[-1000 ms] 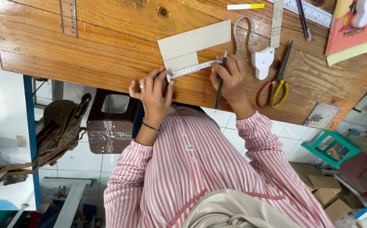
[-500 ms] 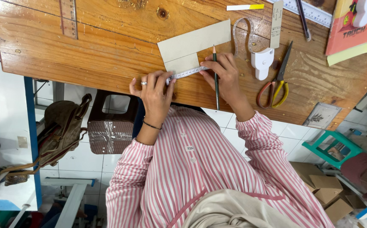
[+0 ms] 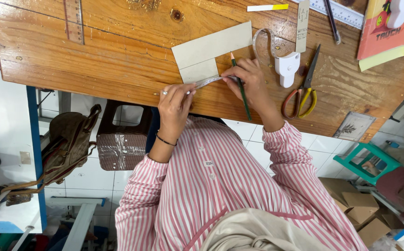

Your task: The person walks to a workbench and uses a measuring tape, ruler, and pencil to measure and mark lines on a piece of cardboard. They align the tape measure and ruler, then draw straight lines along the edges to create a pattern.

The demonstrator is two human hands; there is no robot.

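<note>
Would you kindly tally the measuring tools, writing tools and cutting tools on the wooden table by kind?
Measuring tools: 4: wooden ruler, tape measure, small ruler, long ruler
Writing tools: 3: pencil, marker, dark pen
Cutting tools: 1: scissors
Total: 8

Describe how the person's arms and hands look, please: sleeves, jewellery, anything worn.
Both arms wear long sleeves with pink and white stripes, gathered at the cuffs. The left hand has a ring on one of its fingers and a thin dark bracelet at the wrist. The right hand shows no ring or bracelet.
</note>
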